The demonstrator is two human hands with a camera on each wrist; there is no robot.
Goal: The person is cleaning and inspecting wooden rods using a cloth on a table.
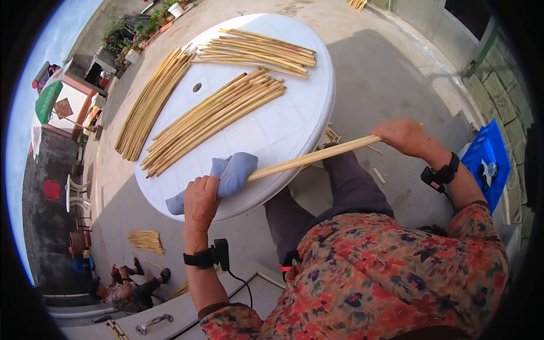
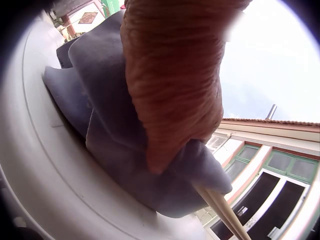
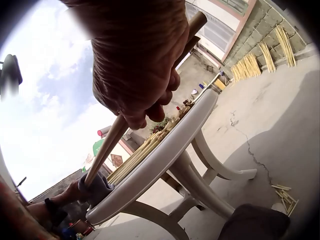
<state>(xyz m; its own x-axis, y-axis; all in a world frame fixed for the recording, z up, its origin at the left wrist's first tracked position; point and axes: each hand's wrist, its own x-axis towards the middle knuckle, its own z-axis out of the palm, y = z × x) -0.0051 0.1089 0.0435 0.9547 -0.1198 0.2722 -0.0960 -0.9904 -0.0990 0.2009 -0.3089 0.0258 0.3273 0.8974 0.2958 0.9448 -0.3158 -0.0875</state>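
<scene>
Pale wooden sticks (image 1: 317, 155), at least two side by side, slant across the near edge of the white round table. The right hand (image 1: 403, 137) grips them near one end, fingers curled round, and in the right wrist view their ends (image 3: 197, 24) stick out past the hand (image 3: 140, 65). A blue-grey cloth (image 1: 237, 173) wraps the other part of the sticks. The left hand (image 1: 201, 198) holds the cloth over them at the table edge. In the left wrist view the hand (image 2: 172, 85) presses into the folded cloth (image 2: 115, 120), and the sticks (image 2: 222, 212) come out below it.
Three bundles of sticks (image 1: 215, 116) lie on the white table (image 1: 249, 136). Short offcuts (image 1: 378, 175) are on the ground beside the legs. A blue container (image 1: 488, 164) stands at the right. Another person (image 1: 133, 292) sits at the lower left near more sticks (image 1: 146, 241).
</scene>
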